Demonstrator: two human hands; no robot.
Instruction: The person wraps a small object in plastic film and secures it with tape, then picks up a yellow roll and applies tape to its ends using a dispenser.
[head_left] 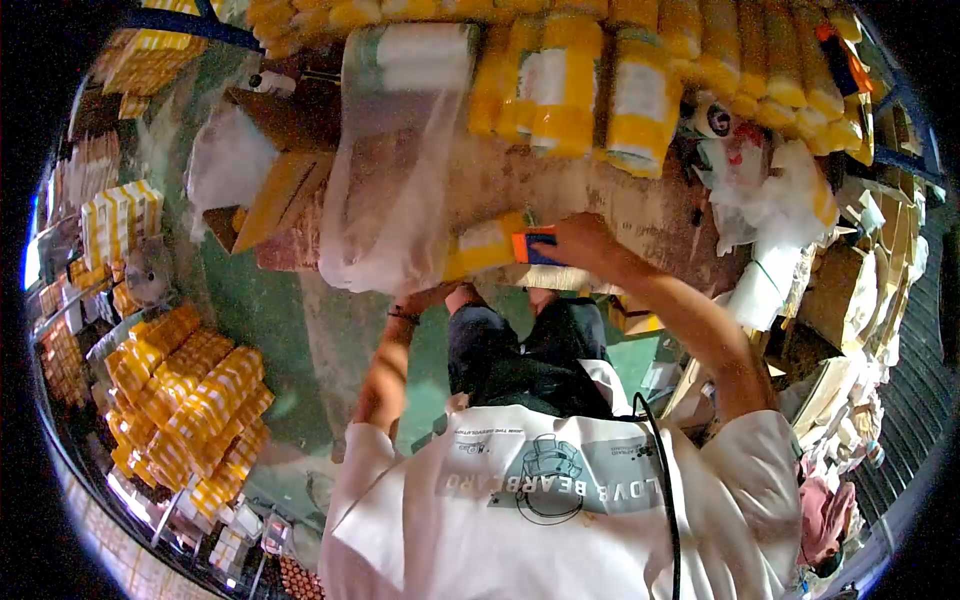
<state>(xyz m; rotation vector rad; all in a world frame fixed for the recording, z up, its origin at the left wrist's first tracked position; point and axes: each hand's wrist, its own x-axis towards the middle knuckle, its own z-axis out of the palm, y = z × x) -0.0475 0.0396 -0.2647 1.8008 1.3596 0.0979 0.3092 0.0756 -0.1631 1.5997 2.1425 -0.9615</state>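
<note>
Yellow-and-white packet (487,245) lies on the counter (600,200) at its near edge, with the right hand (585,243) pressing an orange-and-blue tool (535,246), fingers closed around it, against the packet's end. The left hand (440,295) reaches under the counter edge; its fingers are hidden. A clear plastic bag (390,170) just beside looks mostly empty, suggesting bagging is barely begun, while rows of finished packets (640,90) sit behind.

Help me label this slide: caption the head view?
Right hand presses an orange tool onto a yellow package beside a clear bag.
</note>
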